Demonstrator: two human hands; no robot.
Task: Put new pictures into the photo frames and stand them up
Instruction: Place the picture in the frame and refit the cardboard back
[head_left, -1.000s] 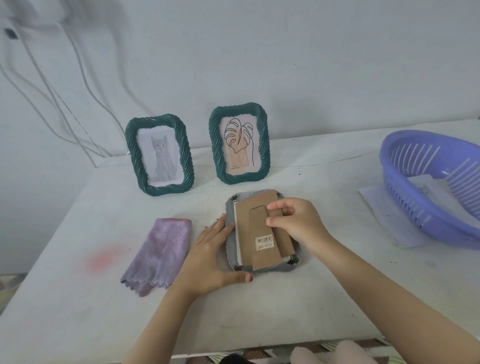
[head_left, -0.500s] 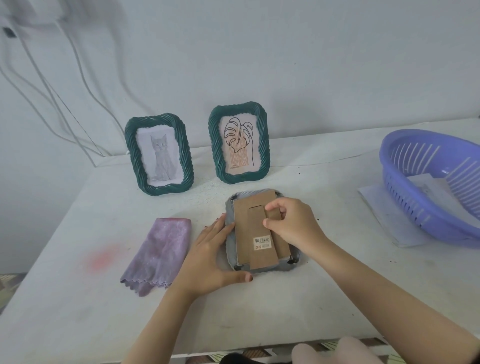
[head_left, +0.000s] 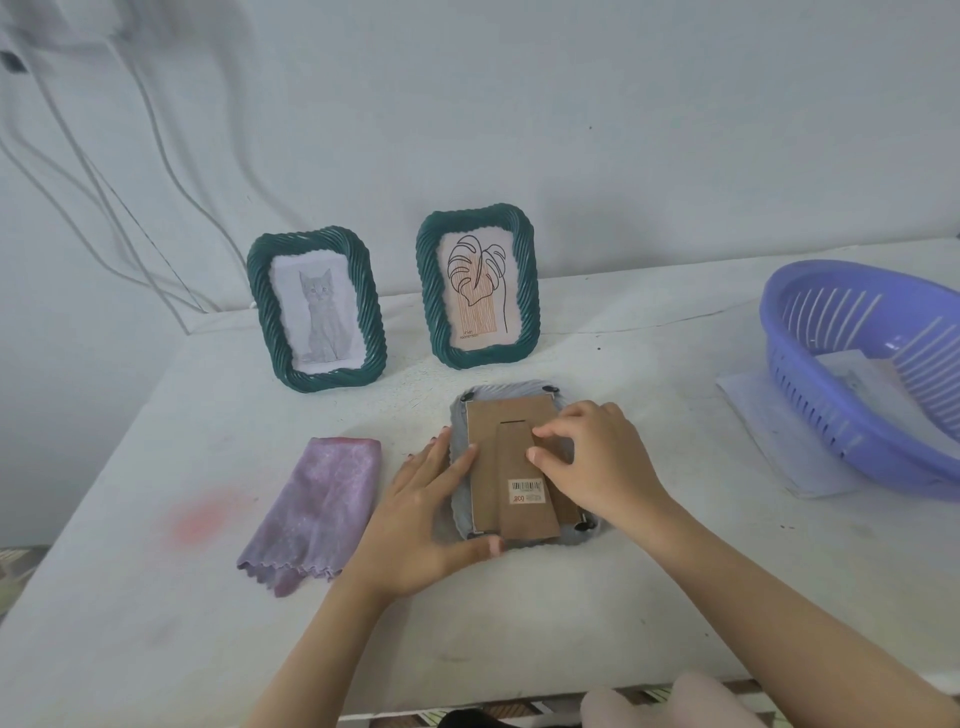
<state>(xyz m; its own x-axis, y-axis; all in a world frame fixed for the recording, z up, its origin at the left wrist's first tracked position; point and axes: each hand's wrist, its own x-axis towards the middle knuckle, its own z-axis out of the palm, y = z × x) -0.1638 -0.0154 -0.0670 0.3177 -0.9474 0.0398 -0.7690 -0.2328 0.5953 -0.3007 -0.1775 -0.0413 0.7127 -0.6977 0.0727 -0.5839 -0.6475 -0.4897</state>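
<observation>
A grey photo frame (head_left: 509, 391) lies face down on the white worktop (head_left: 156, 597), right in front of the person. Its brown cardboard back (head_left: 485, 441) faces up, and a brown stand flap (head_left: 524, 467) with a small sticker lies flat on it. The left hand (head_left: 421, 514) rests against the left side of the frame. Its fingers (head_left: 457, 467) are straight and close together, and the thumb lies along the near edge. The right hand (head_left: 597, 462) sits on the right part of the cardboard back with its fingers bent, tips down by the flap. I cannot tell if they pinch it or just press. Behind, two green frames stand up near the wall, one with a cat picture (head_left: 371, 312) and one with a leaf picture (head_left: 527, 291). A purple cloth (head_left: 317, 509) lies just left of the left hand. A blue basket (head_left: 852, 415) with papers inside sits far to the right, on a sheet of paper (head_left: 769, 431).
</observation>
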